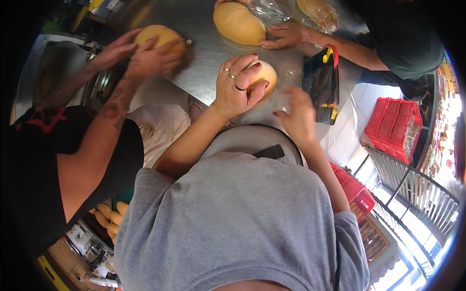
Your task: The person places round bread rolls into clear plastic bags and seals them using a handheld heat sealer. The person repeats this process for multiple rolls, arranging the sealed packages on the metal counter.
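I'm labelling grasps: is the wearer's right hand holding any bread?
No, the right hand is apart from the bread, which only the left hand holds.

Passable tabletop (198, 69) left, black device (318, 81) blocking right

Metal table (194, 70) | clear plastic (272, 10) | 1 black device (318, 85), probably tape dispenser

The head-worn fisheye looks steeply down from above the wearer's grey shirt (238, 218), close to the near edge of the metal counter (196, 65), facing across it; toward the rim, shapes bend, perhaps misleadingly.
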### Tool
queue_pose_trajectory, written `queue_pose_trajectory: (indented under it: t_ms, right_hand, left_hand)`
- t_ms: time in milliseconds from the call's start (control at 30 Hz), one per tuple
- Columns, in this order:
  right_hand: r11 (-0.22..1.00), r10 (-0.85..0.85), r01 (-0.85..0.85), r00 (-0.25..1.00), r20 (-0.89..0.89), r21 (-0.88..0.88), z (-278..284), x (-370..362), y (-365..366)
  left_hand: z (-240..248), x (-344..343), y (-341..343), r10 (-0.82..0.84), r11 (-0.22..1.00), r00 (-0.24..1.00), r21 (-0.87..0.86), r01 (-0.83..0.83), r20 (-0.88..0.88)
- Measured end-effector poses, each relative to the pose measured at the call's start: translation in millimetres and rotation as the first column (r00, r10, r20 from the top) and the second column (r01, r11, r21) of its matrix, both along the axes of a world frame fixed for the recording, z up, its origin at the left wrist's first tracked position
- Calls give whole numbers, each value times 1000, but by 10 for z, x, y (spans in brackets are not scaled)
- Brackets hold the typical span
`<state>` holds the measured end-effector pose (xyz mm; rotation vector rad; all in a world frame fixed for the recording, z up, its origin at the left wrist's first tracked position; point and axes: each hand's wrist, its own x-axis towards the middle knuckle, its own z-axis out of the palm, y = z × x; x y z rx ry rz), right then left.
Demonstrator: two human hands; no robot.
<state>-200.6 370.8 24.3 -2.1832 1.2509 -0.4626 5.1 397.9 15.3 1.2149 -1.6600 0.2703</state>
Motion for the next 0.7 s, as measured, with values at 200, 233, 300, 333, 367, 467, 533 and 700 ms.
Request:
queue_pose_trajectory:
  t_ms: [200, 233, 300, 333, 367, 467, 533, 700]
  right_hand:
    - [837, -297, 310, 950, -102, 451, 244, -926, 769]
    - [828, -261, 304, 953, -155, 472, 259, -1021, 853]
    - [897, -148, 198, 977, -152, 396, 325, -1053, 878]
    - [953, -67, 97, 991, -115, 286, 410, -1054, 810]
    - [986, 8, 7, 996, -90, 165, 557, -1020, 716]
    - [972, 137, -177, 963, 233, 157, 1368, -383, 474]
    - [829, 326, -525, 733, 597, 192, 1907, -71, 387]
    - [541, -333, -609, 478, 813, 580, 1452, 188, -31]
  left_hand:
    - [35, -90, -5, -33, 999, 987, 10, 35, -160]
    - [57, -101, 0, -36, 999, 981, 20, 40, -191]
    - [55, -109, -18, -52, 998, 974, 10, 55, -219]
    - [52, -113, -19, -55, 998, 970, 3, 57, -236]
    - [49, -123, -48, -70, 998, 965, -6, 70, -254]
    - [5, -114, -63, -61, 998, 962, 12, 67, -265]
    - [33, -87, -65, -40, 998, 962, 34, 51, -268]
    - [124, -137, -66, -83, 984, 946, 125, 127, -312]
